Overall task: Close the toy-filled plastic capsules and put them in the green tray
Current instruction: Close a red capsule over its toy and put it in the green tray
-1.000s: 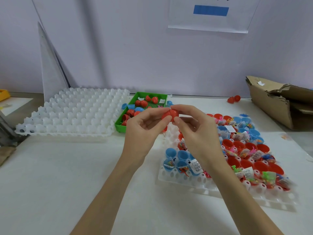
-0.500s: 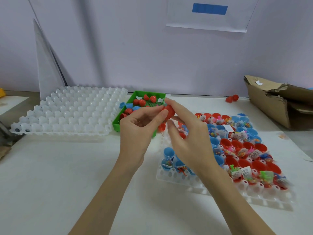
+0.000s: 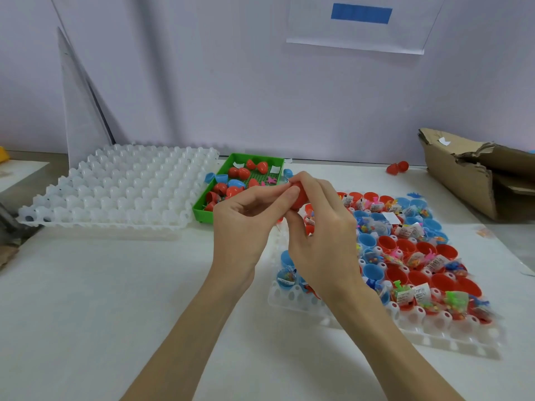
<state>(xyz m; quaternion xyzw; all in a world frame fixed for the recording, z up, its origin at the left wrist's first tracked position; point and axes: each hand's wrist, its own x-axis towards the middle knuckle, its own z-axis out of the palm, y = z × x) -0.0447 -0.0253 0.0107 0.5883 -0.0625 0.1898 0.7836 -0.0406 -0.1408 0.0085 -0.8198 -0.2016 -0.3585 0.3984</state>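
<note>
A: In the head view, what do the two hands do?

B: Both are in the middle of the frame and hold one red capsule [image 3: 299, 195] between them. The left hand [image 3: 246, 224] pinches it from the left side with curled fingers. The right hand [image 3: 321, 227] has its fingers curled over the top and its thumb under it.

A: Is the capsule closed?

B: I cannot tell, the fingers cover most of it.

A: Where is the green tray [image 3: 202, 211]?

B: Just above and left of the hands, toward the upper middle. Red and blue capsules and some small white papers lie in it.

A: And the other capsules?

B: In the right half of the frame a white holder tray [image 3: 434, 334] carries many open red and blue halves with small toy packets in them. It is partly behind the right hand.

A: Anything else?

B: A white grid tray [image 3: 115, 192] on the left touches the green tray. A torn cardboard box [image 3: 463, 180] is at the right edge, and two red pieces [image 3: 397, 167] lie near it on the white table [image 3: 115, 299].
</note>
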